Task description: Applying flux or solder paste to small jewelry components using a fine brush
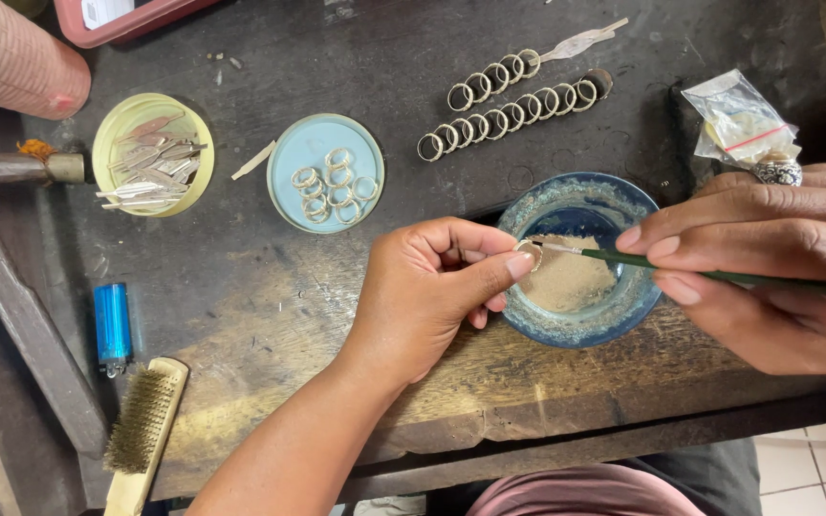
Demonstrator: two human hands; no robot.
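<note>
While we are pinching a small metal ring (529, 253) between the thumb and forefinger of our left hand (432, 287), it is sitting just over the nine o'clock rim of the blue glazed bowl (580, 258), above the pale powdery paste inside. We are judging the ring to be light, stiff and slick, easy to drop, so taking it by its outer edge with the fingertips looks the safest hold; the other fingers of that hand are curling shut into the palm. Our right hand (767, 268), coming in from three o'clock, is closing on a thin green-handled brush (719, 276), thumb and fingers pressing along the shaft like a pen, and the pale tip is touching the ring. We are taking the brush for light and slightly springy. At twelve o'clock from the bowl, two rows of finished rings (513, 100) are lying on the dark workbench (270, 296); at ten o'clock a light blue lid (284, 182) is holding more rings.
</note>
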